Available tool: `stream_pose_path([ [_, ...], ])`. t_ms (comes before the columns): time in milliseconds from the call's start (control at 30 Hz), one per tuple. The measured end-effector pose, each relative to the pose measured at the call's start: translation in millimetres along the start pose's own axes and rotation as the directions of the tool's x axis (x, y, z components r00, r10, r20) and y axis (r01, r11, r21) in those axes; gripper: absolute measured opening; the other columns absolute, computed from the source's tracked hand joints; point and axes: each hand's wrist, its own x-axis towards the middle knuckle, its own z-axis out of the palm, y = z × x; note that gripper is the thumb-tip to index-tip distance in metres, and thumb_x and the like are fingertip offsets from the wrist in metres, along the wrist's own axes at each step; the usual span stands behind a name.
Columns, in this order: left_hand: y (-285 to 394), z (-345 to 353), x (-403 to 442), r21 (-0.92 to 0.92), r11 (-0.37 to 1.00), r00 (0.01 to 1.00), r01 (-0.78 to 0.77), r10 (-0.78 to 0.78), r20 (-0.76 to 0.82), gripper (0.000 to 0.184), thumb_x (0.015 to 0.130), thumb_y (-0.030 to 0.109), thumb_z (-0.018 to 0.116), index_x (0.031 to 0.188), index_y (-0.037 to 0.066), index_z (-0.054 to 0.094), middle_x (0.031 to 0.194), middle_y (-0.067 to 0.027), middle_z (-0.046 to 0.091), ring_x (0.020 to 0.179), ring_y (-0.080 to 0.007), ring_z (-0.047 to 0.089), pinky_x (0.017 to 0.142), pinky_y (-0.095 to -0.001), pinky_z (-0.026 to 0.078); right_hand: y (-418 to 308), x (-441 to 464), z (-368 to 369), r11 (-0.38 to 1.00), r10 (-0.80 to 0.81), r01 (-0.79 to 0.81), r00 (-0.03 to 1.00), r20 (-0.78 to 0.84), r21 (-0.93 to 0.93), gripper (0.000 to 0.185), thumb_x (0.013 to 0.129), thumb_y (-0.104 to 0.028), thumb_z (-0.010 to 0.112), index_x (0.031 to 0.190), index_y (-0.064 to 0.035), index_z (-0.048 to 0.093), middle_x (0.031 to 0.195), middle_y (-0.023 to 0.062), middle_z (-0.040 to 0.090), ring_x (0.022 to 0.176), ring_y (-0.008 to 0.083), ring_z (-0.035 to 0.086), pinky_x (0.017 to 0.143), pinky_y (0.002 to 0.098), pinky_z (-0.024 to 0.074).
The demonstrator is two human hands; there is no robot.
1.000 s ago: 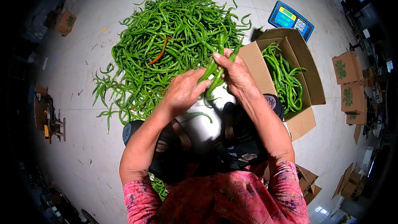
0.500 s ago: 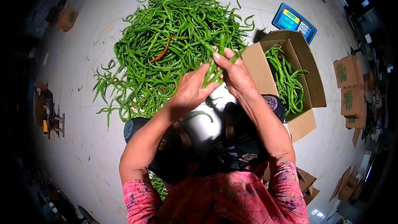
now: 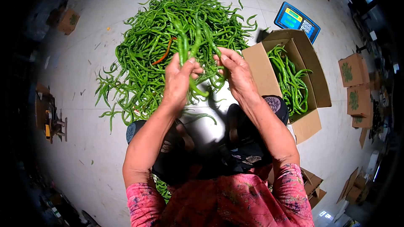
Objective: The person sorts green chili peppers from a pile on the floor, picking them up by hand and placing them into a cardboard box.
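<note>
Several long green chili peppers point(image 3: 183, 44) are gripped in my left hand point(image 3: 176, 80), their tips pointing up and away from me. My right hand point(image 3: 237, 73) is closed at the fingertips on the end of another green chili pepper point(image 3: 210, 38), to the right of that bunch. Both hands are over the near side of a large pile of green chili peppers point(image 3: 143, 54) on the floor. One red chili pepper point(image 3: 165, 51) lies in the pile. Right of my right hand stands an open cardboard box point(image 3: 263, 69) with green chili peppers point(image 3: 288, 80) inside.
A blue scale display point(image 3: 297, 21) stands behind the box. Stacked cartons point(image 3: 357, 101) are at the far right, and another carton point(image 3: 68, 22) sits at the far left. A few loose peppers point(image 3: 204, 116) lie on the pale floor between my feet.
My hands have moved apart, the left one going left. The peppers that were together between both hands are now split, most in the left and one in the right.
</note>
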Motion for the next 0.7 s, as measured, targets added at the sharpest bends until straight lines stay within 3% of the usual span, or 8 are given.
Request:
stream_pose_path([
  [100,-3.0,-3.1,8.0,-0.058,0.998,0.999,-0.029,0.027,-0.037,0.023,0.095,0.017,0.057,0.112,0.002,0.052,0.086,-0.0042,0.059,0.077,-0.0128,0.060,0.064,-0.0222,0.046,0.1,4.7,-4.3,0.994,-0.103,0.104,0.994,-0.028,0.033,0.029,0.091,-0.005,0.058,0.120,-0.0010,0.058,0.104,0.0064,0.065,0.088,0.0094,0.056,0.079,0.0242,0.0443],
  [200,-10.0,3.4,10.2,-0.059,0.998,0.999,0.028,-0.027,0.020,0.027,0.095,0.016,0.057,0.116,0.002,0.051,0.088,-0.0053,0.061,0.081,-0.0140,0.062,0.066,-0.0233,0.046,4.1,2.6,1.0,0.990,-0.055,0.047,0.997,0.055,0.133,0.028,0.088,-0.001,0.061,0.116,0.0003,0.058,0.100,0.0073,0.066,0.085,0.0114,0.059,0.083,0.0246,0.0458],
  [267,-15.5,17.6,3.1,-0.013,1.000,0.995,0.005,-0.004,0.097,0.026,0.094,0.016,0.058,0.116,0.003,0.053,0.094,-0.0033,0.062,0.085,-0.0100,0.059,0.069,-0.0221,0.046,6.8,-4.1,5.3,0.982,-0.022,-0.006,0.989,0.149,0.187,0.025,0.087,-0.001,0.062,0.112,0.0006,0.058,0.096,0.0083,0.065,0.082,0.0140,0.060,0.082,0.0266,0.0466],
  [333,-18.7,18.5,0.5,0.153,0.988,0.980,-0.035,0.004,0.201,0.028,0.092,0.013,0.059,0.118,0.003,0.056,0.101,-0.0004,0.060,0.089,-0.0081,0.054,0.077,-0.0228,0.045,9.1,-1.6,1.8,0.985,0.001,-0.016,0.996,0.088,0.170,0.024,0.086,-0.002,0.064,0.109,0.0011,0.058,0.095,0.0070,0.062,0.087,0.0146,0.057,0.082,0.0278,0.0448],
  [467,-25.0,25.6,1.7,0.281,0.946,0.965,-0.159,0.089,0.245,0.036,0.088,0.009,0.060,0.123,0.003,0.055,0.104,-0.0027,0.060,0.095,-0.0117,0.053,0.087,-0.0273,0.043,16.4,-0.5,-6.0,0.984,0.003,-0.015,0.997,0.072,0.176,0.024,0.086,-0.005,0.065,0.108,0.0016,0.057,0.097,0.0056,0.059,0.091,0.0139,0.054,0.082,0.0264,0.0425],
  [567,-29.7,33.5,1.9,0.225,0.956,0.969,-0.186,0.141,0.201,0.031,0.087,0.012,0.061,0.116,0.002,0.057,0.096,-0.0039,0.061,0.088,-0.0130,0.054,0.081,-0.0275,0.044,12.8,-4.2,-3.3,0.985,0.035,-0.041,0.999,0.038,0.168,0.027,0.085,-0.006,0.067,0.108,0.0010,0.056,0.096,0.0062,0.059,0.092,0.0145,0.054,0.083,0.0270,0.0427],
  [600,-27.6,35.2,1.6,0.198,0.967,0.973,-0.160,0.120,0.198,0.033,0.086,0.013,0.062,0.117,0.002,0.056,0.097,-0.0048,0.061,0.089,-0.0132,0.054,0.081,-0.0278,0.044,12.4,-4.5,-3.0,0.991,0.030,-0.035,0.999,0.040,0.128,0.040,0.083,-0.008,0.070,0.116,0.0017,0.050,0.097,0.0073,0.058,0.094,0.0154,0.054,0.084,0.0284,0.0435],
  [700,-16.6,34.9,0.2,0.252,0.958,0.969,-0.136,0.076,0.233,0.033,0.088,0.015,0.062,0.119,0.003,0.056,0.105,-0.0051,0.062,0.095,-0.0134,0.056,0.087,-0.0270,0.044,5.9,-7.8,-0.2,0.993,-0.081,0.082,0.997,-0.015,0.079,0.052,0.081,-0.008,0.072,0.122,0.0020,0.042,0.100,0.0085,0.058,0.094,0.0168,0.055,0.085,0.0294,0.0443],
])
